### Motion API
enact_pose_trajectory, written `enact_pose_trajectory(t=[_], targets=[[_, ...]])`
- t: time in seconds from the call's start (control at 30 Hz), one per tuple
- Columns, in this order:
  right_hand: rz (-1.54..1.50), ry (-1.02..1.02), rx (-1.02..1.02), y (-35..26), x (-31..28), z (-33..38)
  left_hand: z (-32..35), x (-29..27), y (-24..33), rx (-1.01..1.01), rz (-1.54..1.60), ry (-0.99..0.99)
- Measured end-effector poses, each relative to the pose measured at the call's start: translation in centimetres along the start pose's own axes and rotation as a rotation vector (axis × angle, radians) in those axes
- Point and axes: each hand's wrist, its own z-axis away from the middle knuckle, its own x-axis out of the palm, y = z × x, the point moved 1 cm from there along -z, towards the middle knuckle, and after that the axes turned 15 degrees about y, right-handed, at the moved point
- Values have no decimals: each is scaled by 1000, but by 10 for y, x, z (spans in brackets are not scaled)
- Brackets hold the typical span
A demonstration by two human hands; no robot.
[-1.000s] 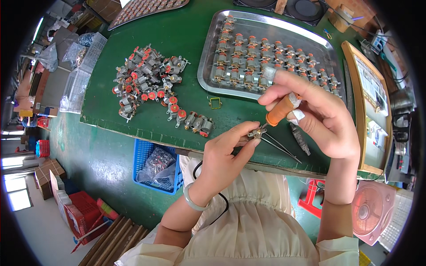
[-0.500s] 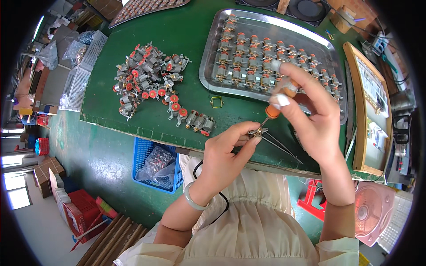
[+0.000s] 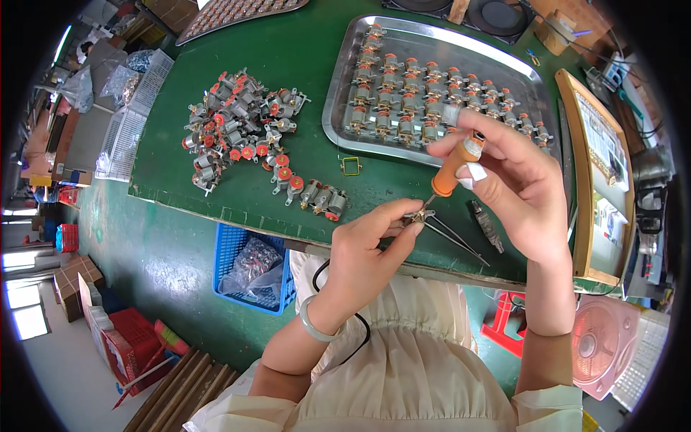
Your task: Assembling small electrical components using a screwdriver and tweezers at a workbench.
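At the table's front edge, my left hand (image 3: 363, 248) pinches a small metal part (image 3: 419, 215) between thumb and fingers. Its fingers hide most of that part. In my right hand (image 3: 524, 193) is an orange-handled screwdriver (image 3: 449, 176), held by thumb and fingers, tilted, with its thin shaft reaching down to the metal part. White wraps cover the right thumb and a fingertip. Tweezers (image 3: 458, 242) lie just right of the left fingertips. Beneath the right hand rests a dark grey cylindrical tool (image 3: 486, 225).
A heap of grey components with red-orange discs (image 3: 230, 122) lies left on the green table (image 3: 281, 43). Rows of similar ones stand on a metal tray (image 3: 335, 108). Near it is a small yellow frame (image 3: 350, 166). A wooden-framed board (image 3: 576, 173) borders the right; a blue basket (image 3: 223, 266) sits below.
My right hand has shifted slightly right and turned, its fingers now lying differently round the screwdriver handle. The dark grey tool has come into sight. My left hand stays put.
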Motion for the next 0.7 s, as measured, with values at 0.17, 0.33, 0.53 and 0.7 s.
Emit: enact_pose_trajectory(t=[0.17,0.33,0.53,0.7], targets=[[328,94,-66,3,-1,-5,0,1,2,41,-14,-12],[391,159,-63,7,5,-6,-1,3,8,11,-27,-19],[-298,287,-54,10,3,7,1,1,0,8,107,5],[-422,233,277,12,-3,35,-5,-6,10,-255,598,-79]])
